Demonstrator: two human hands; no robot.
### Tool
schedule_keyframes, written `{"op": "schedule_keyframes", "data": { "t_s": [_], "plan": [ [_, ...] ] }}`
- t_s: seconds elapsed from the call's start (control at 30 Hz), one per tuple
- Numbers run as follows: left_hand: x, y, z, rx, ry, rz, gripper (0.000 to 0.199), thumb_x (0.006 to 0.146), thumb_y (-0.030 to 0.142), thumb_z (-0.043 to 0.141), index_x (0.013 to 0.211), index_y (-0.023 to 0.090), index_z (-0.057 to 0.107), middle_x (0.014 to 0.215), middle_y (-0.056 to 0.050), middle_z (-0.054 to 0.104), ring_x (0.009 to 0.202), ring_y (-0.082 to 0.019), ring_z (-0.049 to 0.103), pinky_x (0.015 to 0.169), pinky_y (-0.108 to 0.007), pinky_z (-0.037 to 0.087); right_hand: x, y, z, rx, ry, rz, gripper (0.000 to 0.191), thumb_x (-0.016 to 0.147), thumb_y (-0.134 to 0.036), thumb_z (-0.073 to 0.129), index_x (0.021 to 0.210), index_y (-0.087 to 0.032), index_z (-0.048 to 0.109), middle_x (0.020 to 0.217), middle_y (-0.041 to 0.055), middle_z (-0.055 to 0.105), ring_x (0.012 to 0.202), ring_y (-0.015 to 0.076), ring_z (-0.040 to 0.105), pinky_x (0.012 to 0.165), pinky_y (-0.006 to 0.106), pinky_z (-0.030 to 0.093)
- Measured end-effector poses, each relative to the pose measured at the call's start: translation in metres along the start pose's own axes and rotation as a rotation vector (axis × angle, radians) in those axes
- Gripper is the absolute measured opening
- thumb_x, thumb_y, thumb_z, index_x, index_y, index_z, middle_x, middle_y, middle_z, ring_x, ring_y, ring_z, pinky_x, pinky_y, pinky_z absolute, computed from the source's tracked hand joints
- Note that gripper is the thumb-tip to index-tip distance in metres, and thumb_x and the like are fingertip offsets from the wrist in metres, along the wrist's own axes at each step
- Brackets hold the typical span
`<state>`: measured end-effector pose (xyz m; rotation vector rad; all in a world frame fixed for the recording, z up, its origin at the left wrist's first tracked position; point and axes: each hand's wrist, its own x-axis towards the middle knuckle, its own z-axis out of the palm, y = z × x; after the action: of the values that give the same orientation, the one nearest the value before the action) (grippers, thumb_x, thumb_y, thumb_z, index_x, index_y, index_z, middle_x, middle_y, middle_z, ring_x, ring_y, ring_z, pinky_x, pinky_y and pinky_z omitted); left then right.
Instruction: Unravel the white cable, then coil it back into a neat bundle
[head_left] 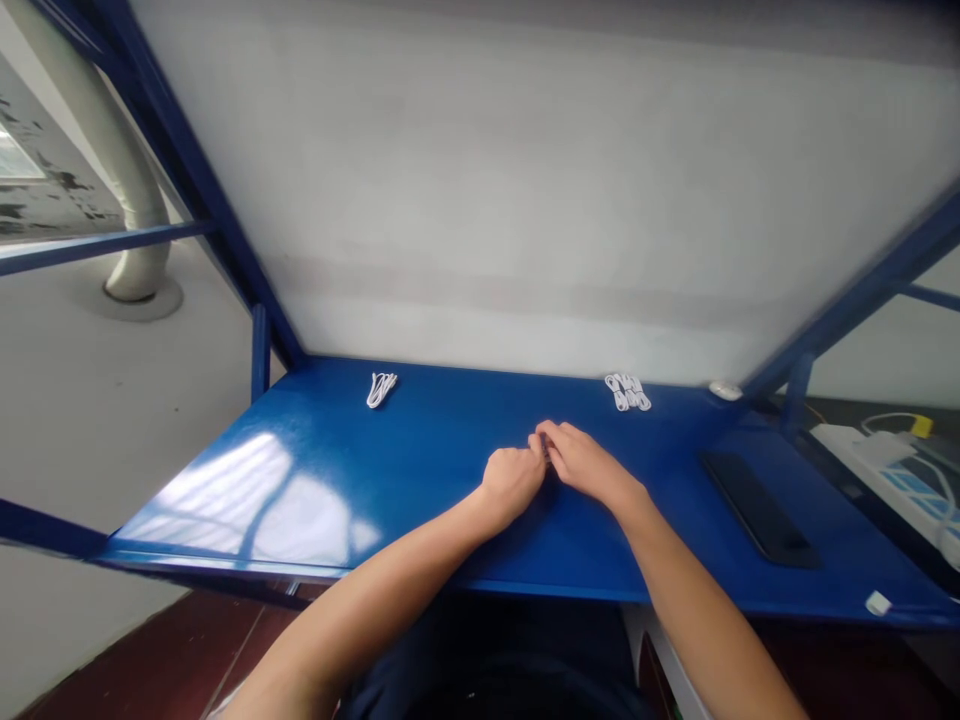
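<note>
My left hand [512, 478] and my right hand [586, 462] rest together on the middle of the blue table [420, 470], fingertips touching. Their fingers are curled around something small between them that I cannot make out. A coiled white cable [381, 388] lies at the far left of the table. A bundle of white cables [628, 392] lies at the far right, just beyond my right hand.
A flat black bar [757, 506] lies on the table to the right. A small white round object [724, 390] sits at the back right corner, a small white piece [877, 603] at the front right edge. A white power strip [892, 470] lies beyond the blue frame.
</note>
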<state>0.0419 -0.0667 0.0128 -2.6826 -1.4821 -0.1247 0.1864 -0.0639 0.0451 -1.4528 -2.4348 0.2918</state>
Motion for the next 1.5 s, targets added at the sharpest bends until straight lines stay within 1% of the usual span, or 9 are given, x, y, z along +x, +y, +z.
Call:
{"op": "schedule_keyframes", "data": {
  "t_s": [0.17,0.27,0.37,0.47,0.67,1.0,1.13,1.33,1.5],
  "plan": [
    [0.002,-0.004,0.0,-0.008,-0.04,0.065,0.028,0.09,0.008,0.037,0.113,0.004,0.053,0.078,-0.015,0.067,0.071,-0.026,0.069,0.059,-0.032,0.052,0.003,0.005,0.006,0.03,0.054,-0.043,0.026,0.085,-0.005,0.042,0.1,-0.02,0.057,0.088,0.0057,0.061,0.082,0.0174,0.054,0.072,0.027,0.04],
    [0.005,-0.011,-0.002,-0.069,-0.076,0.061,0.029,0.094,0.02,0.034,0.113,0.007,0.054,0.083,-0.016,0.068,0.076,-0.027,0.069,0.064,-0.035,0.052,0.004,0.007,0.007,0.073,0.095,-0.064,0.026,0.085,-0.005,0.042,0.098,-0.021,0.058,0.089,0.0052,0.061,0.085,0.0177,0.053,0.075,0.029,0.041],
    [0.009,-0.02,-0.005,-0.241,-0.12,0.048,0.04,0.097,0.039,0.031,0.117,0.013,0.052,0.089,-0.015,0.069,0.08,-0.027,0.068,0.068,-0.035,0.051,0.005,0.009,0.006,0.13,0.12,-0.097,0.024,0.085,-0.006,0.041,0.092,-0.021,0.058,0.087,0.0036,0.062,0.084,0.0171,0.053,0.075,0.029,0.041],
    [0.012,-0.03,-0.008,-0.489,-0.14,0.109,0.038,0.096,0.042,0.032,0.115,0.017,0.054,0.096,-0.011,0.068,0.082,-0.023,0.066,0.069,-0.03,0.048,0.004,0.011,0.003,0.196,0.147,-0.123,0.021,0.084,-0.008,0.043,0.088,-0.021,0.059,0.085,0.0028,0.063,0.082,0.0166,0.053,0.073,0.029,0.042],
    [0.018,-0.041,-0.003,-0.899,-0.147,0.201,0.04,0.092,0.044,0.037,0.075,0.014,0.056,0.068,-0.001,0.057,0.061,-0.011,0.049,0.057,-0.021,0.038,0.002,0.013,0.0,0.307,0.178,-0.103,0.015,0.081,-0.01,0.047,0.077,-0.021,0.057,0.075,0.0006,0.059,0.071,0.0148,0.053,0.066,0.027,0.041],
    [0.019,-0.039,-0.006,-1.409,-0.36,-0.041,0.047,0.082,0.063,0.045,0.073,0.017,0.046,0.053,0.008,0.032,0.042,-0.005,0.025,0.04,-0.019,0.021,0.001,0.013,-0.001,0.336,0.272,-0.164,0.016,0.08,-0.008,0.045,0.072,-0.021,0.051,0.074,0.0017,0.055,0.072,0.016,0.052,0.067,0.028,0.042],
    [0.021,-0.04,-0.003,-1.604,-0.393,-0.037,0.046,0.083,0.063,0.045,0.076,0.018,0.045,0.051,0.01,0.026,0.04,-0.004,0.019,0.038,-0.018,0.016,0.001,0.014,0.0,0.369,0.31,-0.178,0.015,0.082,-0.011,0.045,0.072,-0.021,0.051,0.075,0.0024,0.055,0.073,0.0162,0.053,0.069,0.029,0.043],
    [0.022,-0.037,0.007,-1.637,-0.345,-0.109,0.051,0.086,0.064,0.037,0.077,0.016,0.049,0.049,0.009,0.028,0.038,-0.004,0.02,0.037,-0.018,0.015,0.002,0.017,0.001,0.399,0.255,-0.121,0.013,0.084,-0.015,0.045,0.077,-0.02,0.055,0.077,0.0009,0.056,0.07,0.0147,0.053,0.065,0.027,0.041],
    [0.021,-0.037,0.002,-1.538,-0.373,-0.187,0.043,0.085,0.058,0.044,0.074,0.017,0.048,0.049,0.009,0.03,0.037,-0.004,0.022,0.036,-0.019,0.016,0.002,0.015,-0.001,0.424,0.213,-0.101,0.016,0.086,-0.018,0.046,0.08,-0.02,0.06,0.081,0.0029,0.062,0.073,0.0157,0.056,0.066,0.028,0.044]
  ]
}}
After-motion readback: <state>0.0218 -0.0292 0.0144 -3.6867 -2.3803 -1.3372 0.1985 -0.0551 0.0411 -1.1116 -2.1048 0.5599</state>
